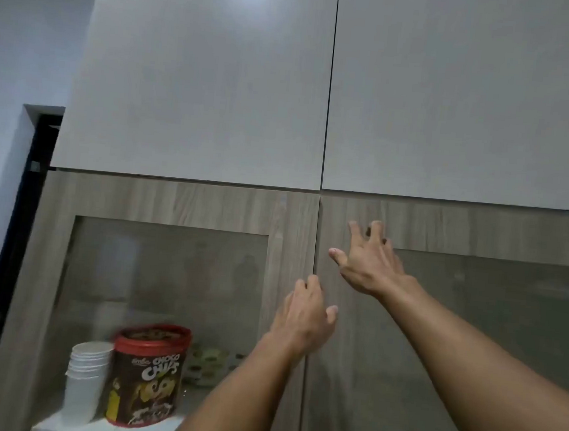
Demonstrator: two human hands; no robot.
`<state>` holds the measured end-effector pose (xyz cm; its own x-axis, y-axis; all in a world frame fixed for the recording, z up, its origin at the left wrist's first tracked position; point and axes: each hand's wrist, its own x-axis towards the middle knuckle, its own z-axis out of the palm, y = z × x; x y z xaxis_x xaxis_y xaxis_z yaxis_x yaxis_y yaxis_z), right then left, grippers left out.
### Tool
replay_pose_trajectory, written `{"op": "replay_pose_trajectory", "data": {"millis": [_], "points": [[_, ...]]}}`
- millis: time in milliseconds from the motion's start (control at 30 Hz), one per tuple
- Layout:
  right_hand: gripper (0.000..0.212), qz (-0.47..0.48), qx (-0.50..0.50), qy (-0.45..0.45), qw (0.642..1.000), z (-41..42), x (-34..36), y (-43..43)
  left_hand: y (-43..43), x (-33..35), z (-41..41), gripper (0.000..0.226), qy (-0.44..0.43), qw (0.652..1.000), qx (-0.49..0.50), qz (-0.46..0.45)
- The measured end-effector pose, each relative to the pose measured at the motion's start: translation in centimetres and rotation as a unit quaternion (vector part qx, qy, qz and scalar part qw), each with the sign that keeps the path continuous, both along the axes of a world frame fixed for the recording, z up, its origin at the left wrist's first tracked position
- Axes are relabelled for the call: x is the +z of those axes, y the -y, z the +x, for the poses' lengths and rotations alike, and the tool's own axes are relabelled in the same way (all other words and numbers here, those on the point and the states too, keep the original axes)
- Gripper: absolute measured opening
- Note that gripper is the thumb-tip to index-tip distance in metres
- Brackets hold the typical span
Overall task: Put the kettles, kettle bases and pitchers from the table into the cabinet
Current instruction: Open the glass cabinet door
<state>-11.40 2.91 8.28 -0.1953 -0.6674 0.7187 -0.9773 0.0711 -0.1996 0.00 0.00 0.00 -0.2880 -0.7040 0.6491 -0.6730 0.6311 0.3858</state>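
Note:
I face a tall cabinet whose two wood-framed glass doors are both closed: the left door (291,236) and the right door (481,232). My left hand (303,315) reaches up to the seam between the doors, its fingertips at the left door's edge, holding nothing. Higher on the right door's frame is my right hand (370,260), fingers spread, also holding nothing. No kettle, kettle base or pitcher is in view.
Behind the left glass a stack of white paper cups (88,377) stands beside a red-lidded Choco Chips tub (148,375) on a white shelf (61,429). Two pale upper cabinet doors (218,89) are closed above. A dark doorway (17,226) lies at the left.

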Motion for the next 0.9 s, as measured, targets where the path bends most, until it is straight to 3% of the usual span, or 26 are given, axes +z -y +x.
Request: {"op": "replay_pose_trajectory", "data": {"millis": [133,267,367,500,600,667,733,833,900], "points": [[0.070,-0.006,0.011,-0.016,1.000,-0.3,2.4,4.1,4.3,1.2,-1.3,0.036,-0.031,0.999,-0.003,-0.013],[0.086,0.003,0.001,-0.050,0.999,0.0,3.7,6.1,6.5,0.4,-2.0,0.039,-0.041,0.995,0.017,-0.092],[0.087,0.013,-0.006,-0.023,1.000,0.1,4.5,5.2,6.3,0.1,-1.9,0.042,-0.067,0.992,0.009,-0.109],[0.075,0.011,0.045,0.065,0.997,1.3,5.6,3.4,4.3,0.2,-1.7,0.060,-0.111,0.992,0.012,-0.063],[0.072,0.007,0.074,0.096,0.993,2.1,5.8,0.7,2.2,-0.2,-1.0,0.090,-0.126,0.992,0.011,0.025],[0.073,0.002,0.095,0.110,0.989,2.4,5.7,-1.9,0.4,-0.8,-0.4,0.098,-0.115,0.987,-0.032,0.107],[0.074,-0.005,0.107,0.124,0.986,2.8,5.6,-5.2,-2.2,-1.8,0.0,0.083,-0.105,0.979,-0.077,0.154],[0.089,-0.016,0.117,0.137,0.984,3.4,4.6,-10.7,-7.5,-3.6,0.4,0.051,-0.155,0.978,-0.100,0.097],[0.099,-0.023,0.114,0.141,0.983,3.9,2.7,-14.7,-11.7,-5.1,0.2,0.048,-0.198,0.970,-0.120,0.072]]}}
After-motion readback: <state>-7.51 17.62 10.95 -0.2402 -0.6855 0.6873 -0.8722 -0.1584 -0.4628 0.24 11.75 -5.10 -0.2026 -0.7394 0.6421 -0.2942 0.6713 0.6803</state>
